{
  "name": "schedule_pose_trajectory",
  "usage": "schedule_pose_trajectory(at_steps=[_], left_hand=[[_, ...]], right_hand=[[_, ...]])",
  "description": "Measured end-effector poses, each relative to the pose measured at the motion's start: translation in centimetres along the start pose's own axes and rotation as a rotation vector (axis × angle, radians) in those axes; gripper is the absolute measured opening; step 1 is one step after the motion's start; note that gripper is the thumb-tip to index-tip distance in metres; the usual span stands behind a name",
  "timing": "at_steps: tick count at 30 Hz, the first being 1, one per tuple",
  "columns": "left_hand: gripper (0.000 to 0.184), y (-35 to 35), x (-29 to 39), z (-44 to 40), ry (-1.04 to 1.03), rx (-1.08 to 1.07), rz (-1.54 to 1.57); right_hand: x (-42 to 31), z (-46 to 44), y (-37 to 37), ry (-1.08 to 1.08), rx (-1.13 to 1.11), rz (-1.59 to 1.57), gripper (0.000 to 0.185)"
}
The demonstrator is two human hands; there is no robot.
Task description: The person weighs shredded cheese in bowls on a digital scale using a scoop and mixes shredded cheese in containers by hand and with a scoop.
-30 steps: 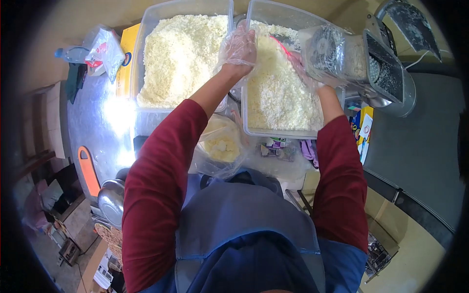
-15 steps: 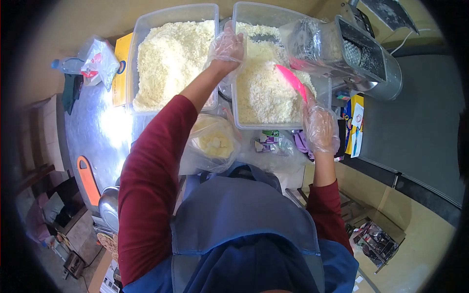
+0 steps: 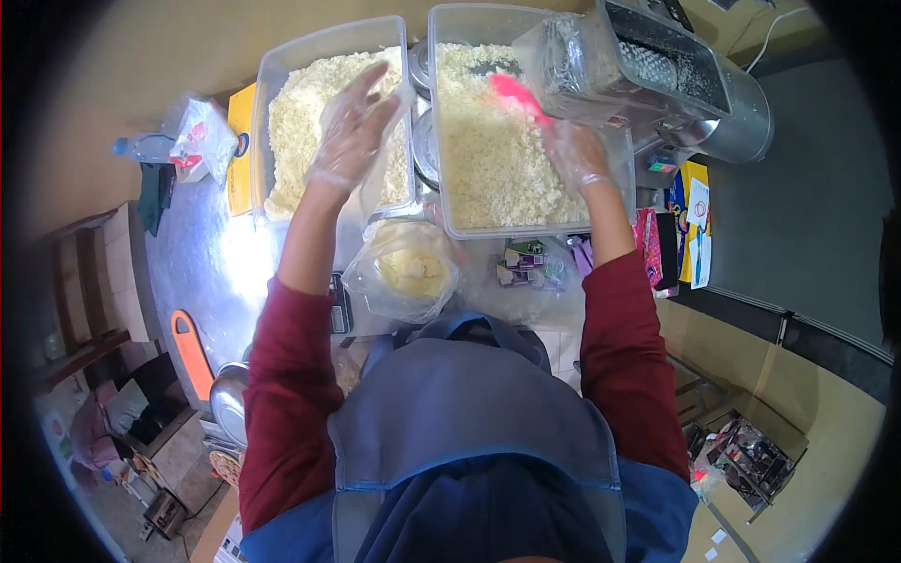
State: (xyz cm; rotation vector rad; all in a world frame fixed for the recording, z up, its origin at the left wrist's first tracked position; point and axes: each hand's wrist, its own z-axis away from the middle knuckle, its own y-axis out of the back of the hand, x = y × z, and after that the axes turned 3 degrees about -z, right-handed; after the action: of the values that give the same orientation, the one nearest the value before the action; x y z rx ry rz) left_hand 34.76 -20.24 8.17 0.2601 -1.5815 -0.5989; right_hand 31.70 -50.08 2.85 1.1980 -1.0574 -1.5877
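Tool (image 3: 514, 92): pink and narrow, over the far half of the right bin (image 3: 518, 231), just left of the machine's plastic (image 3: 560, 64); whether its tip touches the crumbs (image 3: 497, 164) cannot be told.
Tool's long axis: slanting across the bin, from the right hand (image 3: 576, 154) at its near right end to the free tip at its far left end.
Tool's tip: pointing away from the person and leftward, toward the gap between the bins.
Right hand: in a clear glove, closed round the near end of the tool, fingers curled and partly hidden by glare on the film; it sits above the right part of the bin, below the machine (image 3: 662, 70).
Right arm: maroon sleeve (image 3: 624, 347) reaching forward, the bare forearm leaning a little left and the hand tipped farther left.
Left hand: gloved too, over the right part of the left bin (image 3: 263, 141), loosely open with fingers extended and parted, holding nothing that shows; contact with the crumbs below cannot be judged.
Left arm: forearm running forward, the hand slanting rightward, fingertips aimed at the bin's far right corner.
Bins: side by side, slightly apart, each bearing pale crumbs; round metal pieces (image 3: 425, 145) show in the gap.
Bag (image 3: 413, 272): clear, with pale yellow food inside, between the person and the bins.
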Motion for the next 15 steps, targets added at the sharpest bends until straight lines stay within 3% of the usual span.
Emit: schedule_pose_trajectory(at_steps=[2,6,11,13,14,15], left_hand=[[0.055,1.0,0.0,2.1,0.018,0.042,0.023],[0.05,3.2,-1.1,5.3,0.052,0.129,0.102],[0.047,3.3,-2.0,7.3,0.103,0.157,0.224],[0.046,3.2,-1.7,7.6,0.162,0.129,0.202],[0.046,3.3,-1.7,7.7,0.16,0.128,0.199],[0.046,3.2,-1.8,7.7,0.137,0.141,0.195]], right_hand=[[-0.9,1.1,0.0,0.299,0.017,-0.106,0.036],[2.2,2.1,0.9,0.201,-0.011,-0.201,0.038],[4.8,-4.1,-4.5,0.28,0.176,0.077,0.035],[3.5,-5.3,-5.8,0.61,0.675,0.127,0.035],[2.5,-4.7,-4.8,0.608,0.677,0.125,0.035],[2.0,-3.9,-3.5,0.577,0.392,-0.028,0.035]])
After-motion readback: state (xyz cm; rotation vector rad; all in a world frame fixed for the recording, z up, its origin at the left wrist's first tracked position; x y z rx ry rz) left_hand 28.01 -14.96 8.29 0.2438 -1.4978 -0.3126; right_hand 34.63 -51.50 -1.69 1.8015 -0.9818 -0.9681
